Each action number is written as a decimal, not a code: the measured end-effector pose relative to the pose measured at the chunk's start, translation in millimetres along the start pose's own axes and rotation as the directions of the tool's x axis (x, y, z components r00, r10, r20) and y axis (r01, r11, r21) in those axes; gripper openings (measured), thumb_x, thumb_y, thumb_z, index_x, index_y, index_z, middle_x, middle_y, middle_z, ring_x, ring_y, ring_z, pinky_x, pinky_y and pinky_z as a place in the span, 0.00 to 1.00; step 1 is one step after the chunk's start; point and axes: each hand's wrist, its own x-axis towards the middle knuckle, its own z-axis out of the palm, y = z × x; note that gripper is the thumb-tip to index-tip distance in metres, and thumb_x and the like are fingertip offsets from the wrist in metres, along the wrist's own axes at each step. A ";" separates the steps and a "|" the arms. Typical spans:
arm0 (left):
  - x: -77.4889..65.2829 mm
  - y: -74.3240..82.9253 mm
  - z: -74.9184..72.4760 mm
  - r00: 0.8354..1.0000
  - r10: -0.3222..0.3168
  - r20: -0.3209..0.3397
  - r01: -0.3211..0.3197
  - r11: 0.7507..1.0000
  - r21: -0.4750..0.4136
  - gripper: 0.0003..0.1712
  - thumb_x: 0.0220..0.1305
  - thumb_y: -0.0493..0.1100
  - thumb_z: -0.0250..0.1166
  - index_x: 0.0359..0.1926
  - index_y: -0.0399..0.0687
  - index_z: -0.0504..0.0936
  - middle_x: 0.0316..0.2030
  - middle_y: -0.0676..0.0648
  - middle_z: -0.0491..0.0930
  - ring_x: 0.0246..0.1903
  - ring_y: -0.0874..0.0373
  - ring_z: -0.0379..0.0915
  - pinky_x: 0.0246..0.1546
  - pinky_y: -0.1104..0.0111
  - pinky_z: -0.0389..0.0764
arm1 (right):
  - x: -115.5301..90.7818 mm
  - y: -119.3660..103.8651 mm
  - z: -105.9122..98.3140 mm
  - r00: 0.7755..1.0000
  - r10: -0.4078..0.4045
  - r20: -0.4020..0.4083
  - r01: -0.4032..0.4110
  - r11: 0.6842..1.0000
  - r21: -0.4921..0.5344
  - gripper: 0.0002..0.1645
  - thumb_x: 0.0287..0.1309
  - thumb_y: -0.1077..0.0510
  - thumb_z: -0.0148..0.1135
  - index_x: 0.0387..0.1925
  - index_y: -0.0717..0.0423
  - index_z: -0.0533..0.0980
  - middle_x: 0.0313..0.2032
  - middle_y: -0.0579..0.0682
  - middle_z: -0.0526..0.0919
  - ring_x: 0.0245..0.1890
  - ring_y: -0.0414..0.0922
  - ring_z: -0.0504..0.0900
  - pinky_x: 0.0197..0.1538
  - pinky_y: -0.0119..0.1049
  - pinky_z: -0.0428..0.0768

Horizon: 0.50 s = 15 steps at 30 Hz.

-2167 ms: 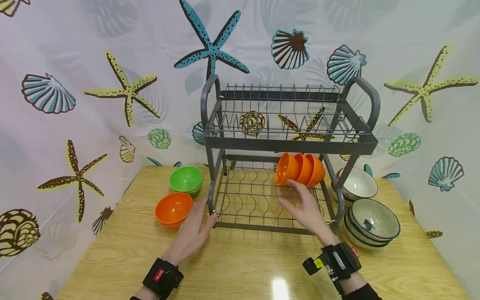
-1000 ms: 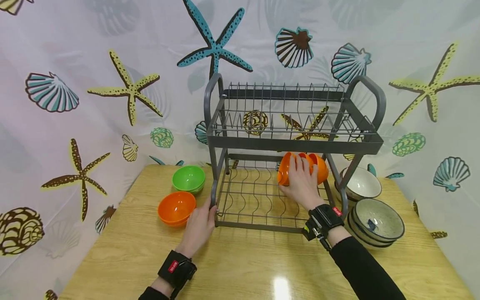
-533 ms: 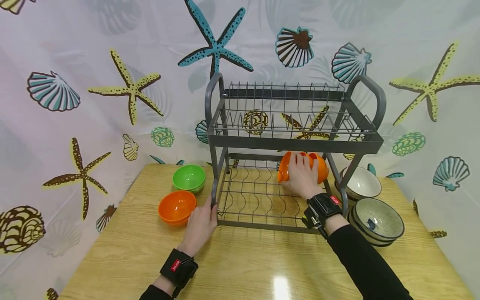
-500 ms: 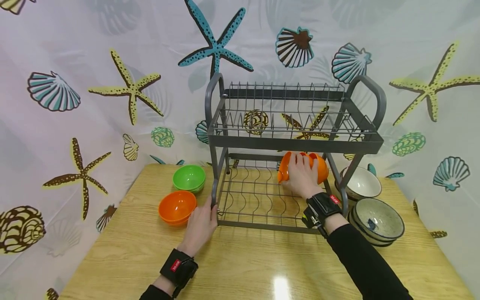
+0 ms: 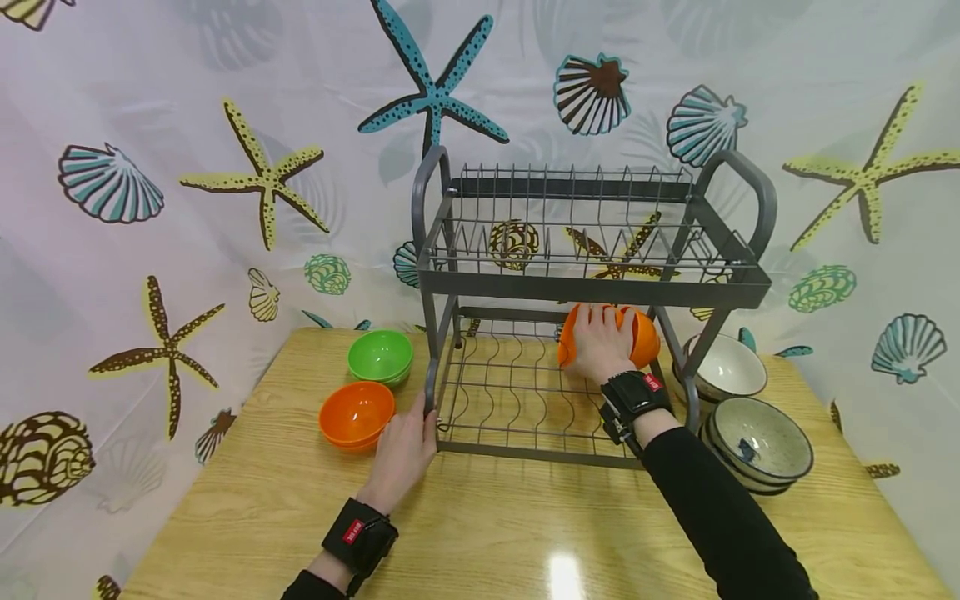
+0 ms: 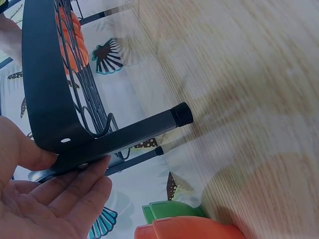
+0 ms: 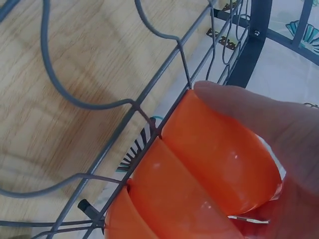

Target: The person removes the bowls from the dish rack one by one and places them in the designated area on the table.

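A two-tier grey dish rack (image 5: 592, 289) stands on the table. On the right part of its lower tier, three orange bowls (image 5: 647, 340) lean on their sides in a row. My right hand (image 5: 600, 346) reaches under the upper tier and grips the leftmost orange bowl (image 7: 219, 154), thumb along one side. The right wrist view shows this bowl against the wires, with its neighbours close behind. My left hand (image 5: 401, 454) holds the rack's front left leg (image 6: 124, 134), thumb on one side and fingers on the other.
Left of the rack stand stacked green bowls (image 5: 380, 357) and stacked orange bowls (image 5: 356, 414), the latter beside my left hand. At right are a white bowl (image 5: 726, 367) and a stack of speckled grey bowls (image 5: 761, 437). A patterned curtain (image 5: 300, 100) hangs behind.
My right hand has moved from in front of the orange bowls onto the leftmost one. My left hand has closed round the rack's leg. The rack and bowls keep nearly the same places.
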 end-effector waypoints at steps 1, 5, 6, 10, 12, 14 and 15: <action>-0.1 0.0 0.3 1.000 0.001 -0.001 -0.001 1.000 0.002 0.03 0.72 0.37 0.59 0.42 0.41 0.74 0.19 0.50 0.71 0.17 0.60 0.64 0.16 0.73 0.61 | 0.8 0.4 0.6 1.000 0.002 0.008 -0.002 1.000 -0.007 0.65 0.45 0.39 0.77 0.72 0.71 0.56 0.68 0.72 0.66 0.69 0.69 0.63 0.74 0.73 0.49; -0.3 0.4 0.9 1.000 0.004 -0.003 -0.004 1.000 0.003 0.03 0.72 0.37 0.59 0.41 0.40 0.74 0.19 0.49 0.71 0.17 0.60 0.65 0.16 0.73 0.62 | 3.8 1.8 4.3 1.000 0.010 0.029 -0.010 1.000 -0.017 0.66 0.45 0.39 0.78 0.73 0.70 0.55 0.69 0.72 0.64 0.69 0.69 0.62 0.75 0.73 0.46; -0.4 0.4 1.1 1.000 0.005 -0.002 -0.005 1.000 0.003 0.03 0.72 0.37 0.59 0.41 0.40 0.74 0.19 0.49 0.71 0.17 0.60 0.65 0.16 0.73 0.62 | 4.8 2.2 5.5 1.000 0.011 0.028 -0.011 1.000 -0.019 0.66 0.45 0.39 0.78 0.73 0.70 0.54 0.69 0.72 0.64 0.69 0.69 0.62 0.75 0.73 0.46; -0.1 0.9 1.1 1.000 0.004 -0.003 -0.004 1.000 -0.002 0.03 0.72 0.36 0.59 0.42 0.40 0.74 0.19 0.49 0.71 0.17 0.60 0.64 0.15 0.73 0.62 | 7.0 2.5 9.1 1.000 0.006 0.013 -0.006 1.000 -0.023 0.68 0.44 0.38 0.78 0.74 0.69 0.54 0.69 0.72 0.64 0.68 0.69 0.65 0.76 0.72 0.46; 0.0 1.0 1.3 1.000 0.002 -0.002 -0.002 1.000 -0.002 0.04 0.72 0.36 0.59 0.42 0.39 0.74 0.20 0.49 0.71 0.16 0.60 0.64 0.15 0.74 0.62 | 7.8 2.7 10.7 1.000 0.000 -0.002 0.000 1.000 -0.027 0.67 0.44 0.38 0.79 0.73 0.69 0.54 0.69 0.71 0.65 0.67 0.69 0.67 0.76 0.72 0.46; 0.1 0.5 1.1 1.000 0.001 -0.003 -0.001 1.000 -0.001 0.04 0.72 0.36 0.59 0.42 0.39 0.75 0.20 0.49 0.72 0.16 0.60 0.64 0.15 0.73 0.62 | 8.2 2.3 11.9 1.000 -0.014 -0.027 0.013 0.999 -0.040 0.67 0.42 0.39 0.79 0.73 0.69 0.56 0.67 0.71 0.67 0.65 0.69 0.69 0.76 0.72 0.47; 0.2 0.4 1.0 1.000 0.000 -0.003 0.000 1.000 0.000 0.04 0.72 0.37 0.59 0.43 0.39 0.75 0.20 0.49 0.72 0.17 0.60 0.65 0.16 0.73 0.63 | 8.5 2.0 12.7 0.999 -0.019 -0.036 0.018 0.999 -0.044 0.66 0.42 0.39 0.79 0.72 0.68 0.57 0.67 0.70 0.68 0.64 0.68 0.70 0.76 0.71 0.47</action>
